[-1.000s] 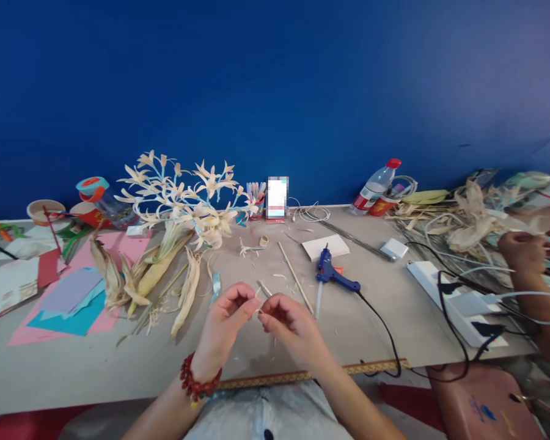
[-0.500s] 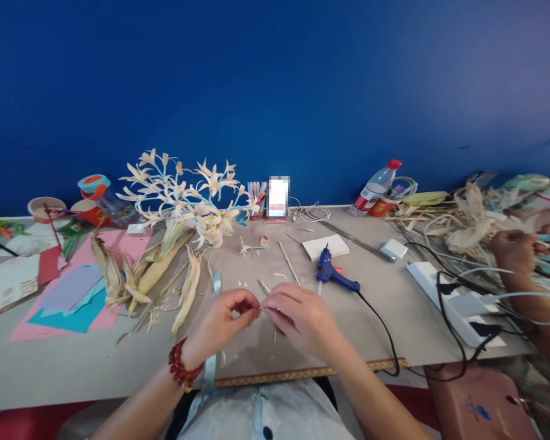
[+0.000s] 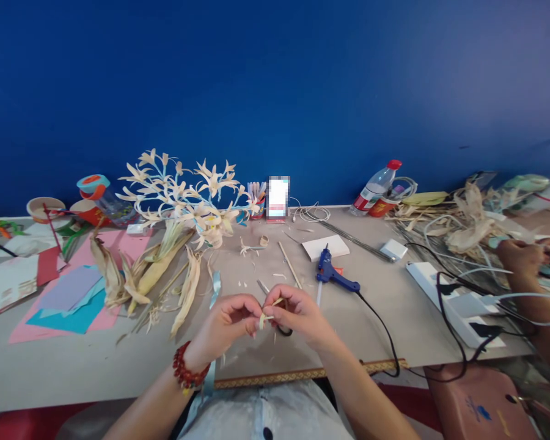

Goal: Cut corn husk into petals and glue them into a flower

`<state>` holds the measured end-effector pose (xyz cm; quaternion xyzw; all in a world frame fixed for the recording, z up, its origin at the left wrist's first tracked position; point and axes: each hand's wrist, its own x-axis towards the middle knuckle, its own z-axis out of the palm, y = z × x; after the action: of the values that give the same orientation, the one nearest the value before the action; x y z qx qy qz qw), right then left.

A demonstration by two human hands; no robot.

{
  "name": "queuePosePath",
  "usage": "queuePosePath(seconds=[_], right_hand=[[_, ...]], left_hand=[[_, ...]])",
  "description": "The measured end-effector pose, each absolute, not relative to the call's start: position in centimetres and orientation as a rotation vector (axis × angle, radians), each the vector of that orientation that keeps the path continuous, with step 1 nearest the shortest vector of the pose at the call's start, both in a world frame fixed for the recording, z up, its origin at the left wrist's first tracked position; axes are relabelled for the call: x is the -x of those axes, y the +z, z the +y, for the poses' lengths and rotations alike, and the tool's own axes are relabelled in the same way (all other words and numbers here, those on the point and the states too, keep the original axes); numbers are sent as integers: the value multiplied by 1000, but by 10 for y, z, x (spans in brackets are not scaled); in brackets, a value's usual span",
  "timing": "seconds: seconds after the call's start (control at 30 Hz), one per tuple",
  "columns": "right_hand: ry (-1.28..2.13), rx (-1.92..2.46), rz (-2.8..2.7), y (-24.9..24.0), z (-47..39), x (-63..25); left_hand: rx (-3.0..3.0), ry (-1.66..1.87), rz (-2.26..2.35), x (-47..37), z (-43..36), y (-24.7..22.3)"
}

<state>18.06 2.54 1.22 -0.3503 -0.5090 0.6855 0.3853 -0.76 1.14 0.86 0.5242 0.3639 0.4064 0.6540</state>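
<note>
Pinched between my two hands is a small pale strip of husk [image 3: 263, 319], curled near the fingertips. My left hand [image 3: 235, 319], with red beads at the wrist, has thumb and forefinger closed on it. My right hand [image 3: 294, 311] grips the other end with its fingertips. Scissors [image 3: 284, 332] lie below and behind the hands, partly hidden. Beyond them are a thin pale stick [image 3: 290, 264] and a blue glue gun [image 3: 333, 273]. Dried husks [image 3: 190, 290] lie left of my hands. A branching arrangement of pale husk flowers [image 3: 183, 198] stands behind them.
Coloured paper [image 3: 73, 308] and cups [image 3: 46, 209] are at the left. A lit phone [image 3: 278, 198] leans at the back. Toward the right are a bottle [image 3: 374, 188], a power strip [image 3: 444, 305] with cables, and another person's hands [image 3: 522, 256] beside more husks.
My fingers have shifted apart slightly, and the pale strip between them now shows, bent into a curl. At the right, the other person's hands have moved.
</note>
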Motion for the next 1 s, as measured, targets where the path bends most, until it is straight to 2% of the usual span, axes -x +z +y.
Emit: queuePosePath(seconds=[0.27,0.43,0.67,0.87,1.0], right_hand=[[1129,998,-1613,4,13,-180],[1085,897,-1718,5,11,-182],[1328,963,-1571,-1,12,-185],[1087,871,-1646,3,8,-194],[1039,756,-1783,11,6,-198]], left_hand=[[-943,974,882,0,2,2],[-1020,977,942,2,3,9],[-1142,959,977,6,5,11],[-983,1171,1160,6,7,1],[-890,1275,1062,3,6,-2]])
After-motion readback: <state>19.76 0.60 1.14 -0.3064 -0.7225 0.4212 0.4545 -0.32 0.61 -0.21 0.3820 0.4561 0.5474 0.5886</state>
